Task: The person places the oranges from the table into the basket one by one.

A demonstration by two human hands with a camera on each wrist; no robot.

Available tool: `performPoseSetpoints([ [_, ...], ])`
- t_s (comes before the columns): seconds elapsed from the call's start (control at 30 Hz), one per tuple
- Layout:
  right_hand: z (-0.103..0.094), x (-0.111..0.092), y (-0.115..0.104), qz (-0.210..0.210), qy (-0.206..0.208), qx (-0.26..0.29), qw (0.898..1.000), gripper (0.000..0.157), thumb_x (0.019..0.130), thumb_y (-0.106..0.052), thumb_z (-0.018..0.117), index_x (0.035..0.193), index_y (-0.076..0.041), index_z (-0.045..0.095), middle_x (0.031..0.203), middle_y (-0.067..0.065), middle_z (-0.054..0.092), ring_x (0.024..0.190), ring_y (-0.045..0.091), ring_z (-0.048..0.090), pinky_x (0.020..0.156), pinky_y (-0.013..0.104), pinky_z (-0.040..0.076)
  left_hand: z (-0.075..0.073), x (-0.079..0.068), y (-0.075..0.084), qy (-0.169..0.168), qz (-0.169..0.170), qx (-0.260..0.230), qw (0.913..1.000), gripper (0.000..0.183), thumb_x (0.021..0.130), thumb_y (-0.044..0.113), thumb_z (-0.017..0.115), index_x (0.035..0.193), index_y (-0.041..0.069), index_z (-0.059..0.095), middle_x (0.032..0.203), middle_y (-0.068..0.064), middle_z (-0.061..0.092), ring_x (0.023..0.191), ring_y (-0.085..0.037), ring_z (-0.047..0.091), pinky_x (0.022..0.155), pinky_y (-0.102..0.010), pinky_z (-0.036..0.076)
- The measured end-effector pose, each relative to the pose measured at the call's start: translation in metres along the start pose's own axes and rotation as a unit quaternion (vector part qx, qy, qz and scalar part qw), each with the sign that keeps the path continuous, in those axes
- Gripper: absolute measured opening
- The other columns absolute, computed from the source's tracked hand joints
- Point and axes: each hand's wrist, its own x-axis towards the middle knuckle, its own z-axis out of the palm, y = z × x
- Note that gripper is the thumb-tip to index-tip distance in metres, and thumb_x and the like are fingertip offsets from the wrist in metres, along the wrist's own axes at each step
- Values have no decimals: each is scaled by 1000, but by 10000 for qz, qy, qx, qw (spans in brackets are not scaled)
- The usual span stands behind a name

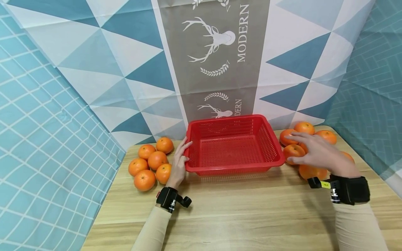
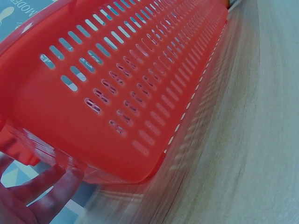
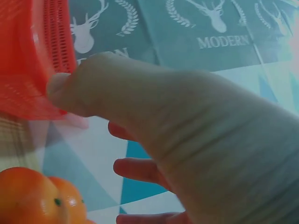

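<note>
A red perforated plastic basket [image 1: 230, 170] stands in the middle of the wooden table, with nothing inside it. My left hand [image 1: 179, 164] touches the basket's left side, its fingers extended along the rim; in the left wrist view the fingers [image 2: 60, 186] rest against the outer end wall. Over the pile of oranges [image 1: 293, 154] on the right, my right hand [image 1: 318, 153] hovers with fingers spread, gripping nothing. It partly hides several of those oranges. In the right wrist view, oranges [image 3: 28, 198] lie below the thumb.
Another group of several oranges [image 1: 157, 160] lies left of the basket, close to the left wrist. Behind the table hangs a patterned cloth [image 1: 213, 52] with deer heads and triangles. Blue cloths [image 1: 56, 139] flank both sides. Bare wood [image 1: 245, 216] shows in front.
</note>
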Motion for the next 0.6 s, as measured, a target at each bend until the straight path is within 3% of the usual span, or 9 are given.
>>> performPoseSetpoints([
  [0.1,5,2,4,-28,-61,-27,10000,88,88,-42,93,161,-5,59,161,29,61,127,51,66,93,68,63,0,0,0,6,11,7,10000,71,92,-1,40,160,3,60,186,-10,36,172,-41,34,137,-68,35],
  [0.3,13,6,13,-94,-139,-3,9999,87,88,-40,93,158,-1,60,156,29,64,132,51,62,97,71,63,0,0,-2,13,112,-37,9999,70,91,1,40,158,2,62,185,-12,37,170,-44,35,136,-64,38],
  [0.43,18,8,19,-370,-107,134,9992,79,87,-32,95,153,-1,65,144,23,74,123,38,67,92,59,66,0,0,-2,14,91,-71,9999,71,91,2,41,158,4,62,185,-11,37,171,-44,34,137,-64,37],
  [0.6,23,11,23,-348,-176,192,9991,76,88,-30,94,154,-4,65,138,19,77,116,30,69,89,50,64,0,0,-1,20,108,-18,9999,70,92,1,40,159,3,62,185,-12,37,171,-44,34,136,-69,35],
])
